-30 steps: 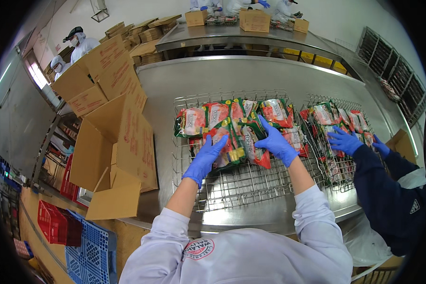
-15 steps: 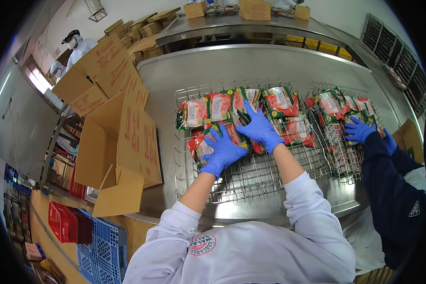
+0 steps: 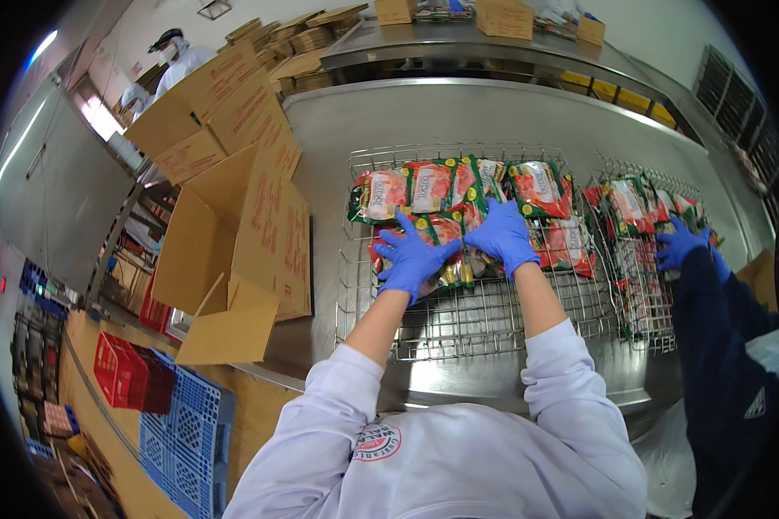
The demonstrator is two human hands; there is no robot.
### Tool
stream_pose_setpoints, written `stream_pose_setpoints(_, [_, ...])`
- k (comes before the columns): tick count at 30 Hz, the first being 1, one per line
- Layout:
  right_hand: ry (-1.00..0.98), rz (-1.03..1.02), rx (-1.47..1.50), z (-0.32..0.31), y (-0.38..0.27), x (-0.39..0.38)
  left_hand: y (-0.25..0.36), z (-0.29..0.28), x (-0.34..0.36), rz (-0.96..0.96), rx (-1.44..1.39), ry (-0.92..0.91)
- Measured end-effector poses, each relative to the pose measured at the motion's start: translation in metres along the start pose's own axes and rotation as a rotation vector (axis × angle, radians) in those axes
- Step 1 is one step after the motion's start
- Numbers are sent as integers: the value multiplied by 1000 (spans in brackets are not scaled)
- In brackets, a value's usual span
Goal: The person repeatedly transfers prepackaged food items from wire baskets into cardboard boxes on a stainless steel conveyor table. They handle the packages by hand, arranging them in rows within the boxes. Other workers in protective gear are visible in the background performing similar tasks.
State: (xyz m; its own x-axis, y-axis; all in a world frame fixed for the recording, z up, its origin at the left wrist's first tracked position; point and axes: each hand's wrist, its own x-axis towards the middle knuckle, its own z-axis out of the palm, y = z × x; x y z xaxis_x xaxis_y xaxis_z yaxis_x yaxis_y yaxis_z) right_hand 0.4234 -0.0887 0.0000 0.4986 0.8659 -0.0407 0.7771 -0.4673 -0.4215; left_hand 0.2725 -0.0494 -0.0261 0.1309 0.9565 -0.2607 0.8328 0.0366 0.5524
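Observation:
A wire basket (image 3: 459, 337) on the steel table holds two rows of flat red-and-green plastic food packets (image 3: 384, 195). My left hand (image 3: 414, 262), in a blue glove, lies with spread fingers over the near-row packets at the left. Beside it my right hand (image 3: 504, 237), gloved alike, rests on packets in the middle, thumb apart from the fingers. Both palms face down and hide parts of the packets beneath. Some near-row packets (image 3: 450, 275) stand on edge between my hands. At the right, another packet (image 3: 568, 244) lies flat.
To the left stands an open cardboard box (image 3: 273, 246), with another open box (image 3: 221, 112) behind. A co-worker's gloved hand (image 3: 679, 246) reaches into a second wire basket (image 3: 653, 324) at the right. A red crate (image 3: 134, 372) sits on a blue pallet (image 3: 186, 441) on the floor.
My right hand has drawn slightly nearer and its stretched forefinger has pulled in. The left hand stays on the near row. The whole view has shifted a little.

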Motion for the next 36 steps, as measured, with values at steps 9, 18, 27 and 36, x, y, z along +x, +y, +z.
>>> stream_pose_setpoints(9, [-14,-155,-68,-9,-2,5,30,34,-6,118,225,158])
stream_pose_setpoints(18, [-62,-54,-43,8,10,21,36,57,-4,217,493,68])
stream_pose_setpoints(27, [-42,-99,-64,1,15,10,31,-3,-15,126,436,119])
stream_pose_setpoints(36, [-182,-203,628,39,61,66,-47,-36,80,53,-58,228])
